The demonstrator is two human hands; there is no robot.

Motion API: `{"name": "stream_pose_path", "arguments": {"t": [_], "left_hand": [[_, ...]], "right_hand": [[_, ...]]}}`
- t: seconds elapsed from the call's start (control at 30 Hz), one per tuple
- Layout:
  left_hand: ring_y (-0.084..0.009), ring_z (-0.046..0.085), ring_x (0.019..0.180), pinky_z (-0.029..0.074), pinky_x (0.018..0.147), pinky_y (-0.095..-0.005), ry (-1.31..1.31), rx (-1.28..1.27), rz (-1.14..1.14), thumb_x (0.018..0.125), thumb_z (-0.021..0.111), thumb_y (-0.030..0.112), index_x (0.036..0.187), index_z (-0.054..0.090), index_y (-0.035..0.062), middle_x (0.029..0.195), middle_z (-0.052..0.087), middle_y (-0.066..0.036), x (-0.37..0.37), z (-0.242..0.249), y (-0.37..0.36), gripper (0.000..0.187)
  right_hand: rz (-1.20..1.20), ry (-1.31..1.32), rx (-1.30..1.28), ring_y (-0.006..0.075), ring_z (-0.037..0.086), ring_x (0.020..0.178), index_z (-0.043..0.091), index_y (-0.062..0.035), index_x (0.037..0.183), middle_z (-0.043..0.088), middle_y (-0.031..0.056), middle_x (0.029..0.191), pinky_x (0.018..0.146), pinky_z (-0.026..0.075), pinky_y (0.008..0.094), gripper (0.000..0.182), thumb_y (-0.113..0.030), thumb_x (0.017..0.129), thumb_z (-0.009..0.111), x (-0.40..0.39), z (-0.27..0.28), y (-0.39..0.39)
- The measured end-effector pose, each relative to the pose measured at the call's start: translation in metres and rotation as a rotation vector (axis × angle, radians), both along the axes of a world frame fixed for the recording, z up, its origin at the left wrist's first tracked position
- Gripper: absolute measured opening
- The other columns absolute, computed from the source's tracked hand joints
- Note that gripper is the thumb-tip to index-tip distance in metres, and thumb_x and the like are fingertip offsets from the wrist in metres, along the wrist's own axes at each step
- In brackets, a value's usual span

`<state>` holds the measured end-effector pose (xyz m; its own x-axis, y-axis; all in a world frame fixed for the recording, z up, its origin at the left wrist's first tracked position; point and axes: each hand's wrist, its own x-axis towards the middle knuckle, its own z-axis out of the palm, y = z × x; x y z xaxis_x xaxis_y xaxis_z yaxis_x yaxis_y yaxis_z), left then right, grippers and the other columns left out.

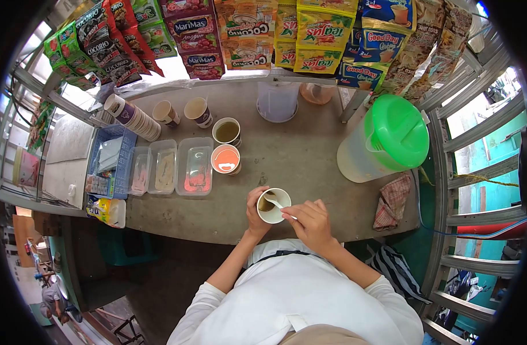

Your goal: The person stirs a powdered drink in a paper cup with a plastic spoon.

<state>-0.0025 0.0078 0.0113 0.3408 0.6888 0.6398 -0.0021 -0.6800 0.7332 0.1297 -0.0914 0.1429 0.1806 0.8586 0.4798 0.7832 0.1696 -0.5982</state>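
Near the front edge of the counter, my left hand is wrapped round the side of a paper cup. Brownish liquid shows in the bottom of this cup. A white plastic spoon dips into it, its handle pinched by the fingers of my right hand. Farther up the counter stand a cup of orange-red drink and, just behind it, a cup of olive-brown drink. Two more paper cups, one cup and another cup, stand to the left of these.
Three clear tubs, one a pink-stained tub, sit left of the cups by a blue basket and a leaning cup stack. On the right are a green-lidded pitcher and a checked cloth. Drink sachets hang above.
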Motion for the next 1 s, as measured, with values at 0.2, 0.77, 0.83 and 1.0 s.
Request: {"name": "stream_pose_path", "arguments": {"t": [0.2, 0.77, 0.83, 1.0], "left_hand": [[-0.0319, 0.058, 0.108, 0.048, 0.092, -0.0420, -0.051, 0.030, -0.039, 0.071, 0.085, 0.020, 0.127, 0.035, 0.0070, 0.121, 0.055, -0.021, -0.003, 0.004, 0.002, 0.076], [-0.0299, 0.057, 0.109, 0.047, 0.093, -0.0407, -0.100, 0.005, -0.037, 0.072, 0.084, 0.021, 0.127, 0.035, 0.0067, 0.121, 0.054, -0.021, -0.005, 0.007, 0.000, 0.075], [-0.0298, 0.057, 0.109, 0.047, 0.093, -0.0407, -0.092, 0.009, -0.031, 0.071, 0.085, 0.021, 0.127, 0.035, 0.0062, 0.121, 0.053, -0.021, -0.005, 0.009, 0.000, 0.077], [-0.0298, 0.057, 0.110, 0.047, 0.093, -0.0410, -0.076, -0.004, -0.038, 0.071, 0.086, 0.022, 0.127, 0.034, 0.0055, 0.122, 0.053, -0.020, -0.004, 0.008, -0.002, 0.078]], "right_hand": [[0.078, -0.016, 0.027, 0.0138, 0.055, 0.069, 0.070, -0.0117, 0.091, 0.066, -0.0024, 0.083, 0.065, 0.035, 0.0305, 0.012, -0.016, 0.080, 0.073, -0.003, 0.006, 0.001], [0.205, -0.184, -0.011, 0.0120, 0.053, 0.071, 0.067, -0.0144, 0.089, 0.065, -0.0057, 0.086, 0.066, 0.033, 0.0309, 0.016, -0.021, 0.078, 0.075, 0.001, 0.016, -0.001], [0.169, -0.175, 0.006, 0.0120, 0.053, 0.071, 0.067, -0.0139, 0.089, 0.065, -0.0054, 0.085, 0.066, 0.033, 0.0309, 0.016, -0.021, 0.078, 0.075, 0.002, 0.018, -0.001], [0.128, -0.160, -0.007, 0.0123, 0.053, 0.070, 0.067, -0.0127, 0.089, 0.065, -0.0046, 0.084, 0.066, 0.034, 0.0311, 0.014, -0.019, 0.079, 0.074, -0.002, 0.017, -0.003]]}}
